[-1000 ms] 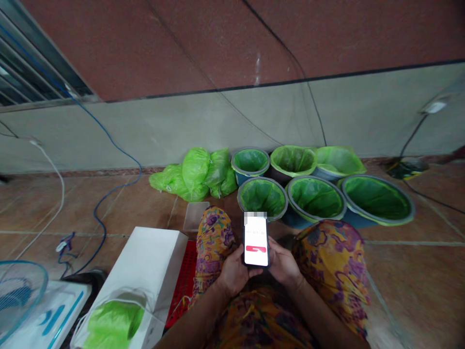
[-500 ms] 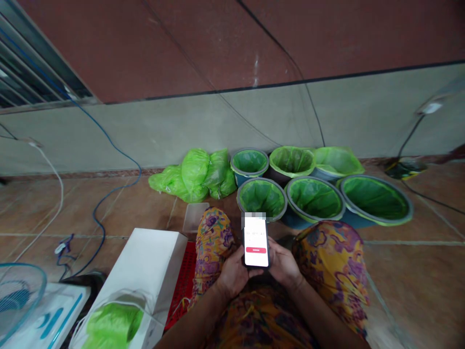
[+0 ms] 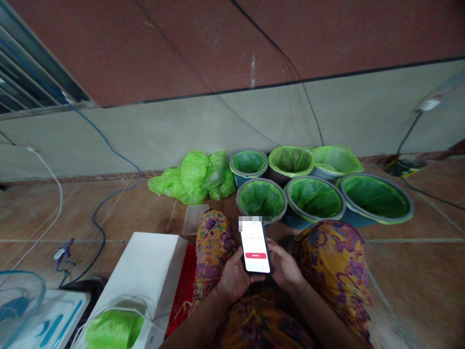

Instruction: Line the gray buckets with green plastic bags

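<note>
A smartphone point(image 3: 256, 247) with a lit white screen and a red button sits between my two hands, over my lap. My left hand point(image 3: 235, 276) grips its left side and lower edge. On the other side, my right hand point(image 3: 286, 265) holds the right edge, its fingers partly hidden behind the phone. Just beyond the phone stands a bin point(image 3: 261, 198) lined with a green bag, one of several lined bins in two rows by the wall.
Filled green bags point(image 3: 194, 177) lie left of the bins. A clear plastic box point(image 3: 194, 218) is on the tiles. On my left are a white box point(image 3: 141, 271), a red crate point(image 3: 181, 286) and a fan point(image 3: 22, 300). A blue cable point(image 3: 98, 213) crosses the floor.
The phone has tilted slightly, its top leaning left, and sits a little lower in view. Both hands keep their hold. The camera view has shifted slightly.
</note>
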Demonstrator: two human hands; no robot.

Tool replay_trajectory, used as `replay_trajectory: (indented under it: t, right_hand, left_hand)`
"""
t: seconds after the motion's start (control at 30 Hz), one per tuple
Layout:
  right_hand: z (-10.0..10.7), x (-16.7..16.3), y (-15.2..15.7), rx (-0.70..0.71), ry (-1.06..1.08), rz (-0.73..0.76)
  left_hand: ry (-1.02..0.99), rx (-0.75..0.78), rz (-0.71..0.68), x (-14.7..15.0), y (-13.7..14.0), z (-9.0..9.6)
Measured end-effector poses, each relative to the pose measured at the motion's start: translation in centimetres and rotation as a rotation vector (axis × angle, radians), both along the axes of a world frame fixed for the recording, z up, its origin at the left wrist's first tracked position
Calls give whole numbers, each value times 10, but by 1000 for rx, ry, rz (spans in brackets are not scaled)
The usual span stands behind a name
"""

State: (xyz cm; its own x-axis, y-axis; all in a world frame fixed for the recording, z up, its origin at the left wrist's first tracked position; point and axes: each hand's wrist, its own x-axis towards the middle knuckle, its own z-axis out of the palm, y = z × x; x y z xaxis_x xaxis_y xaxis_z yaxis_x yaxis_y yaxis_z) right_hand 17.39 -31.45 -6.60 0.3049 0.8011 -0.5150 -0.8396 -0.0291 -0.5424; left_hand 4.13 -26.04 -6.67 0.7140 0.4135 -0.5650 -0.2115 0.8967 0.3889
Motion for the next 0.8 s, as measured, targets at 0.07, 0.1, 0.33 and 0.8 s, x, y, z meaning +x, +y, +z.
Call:
replay_trajectory:
  t: [0.07,0.1,0.33,0.8]
  right_hand:
    - [11,-3,1,-15,-68,-20]
    - [16,-5,1,-16,-105,-19]
    - [37,-12,3,7,-221,17]
    - [89,-36,-1,50,-516,66]
  left_hand:
    - [-41,-25,-1,-1,1,2]
    - [-65,-36,-1,-2,1,3]
    - [-286,-71,-17,-7,3,8]
    - [-429,-120,-123,-24,3,9]
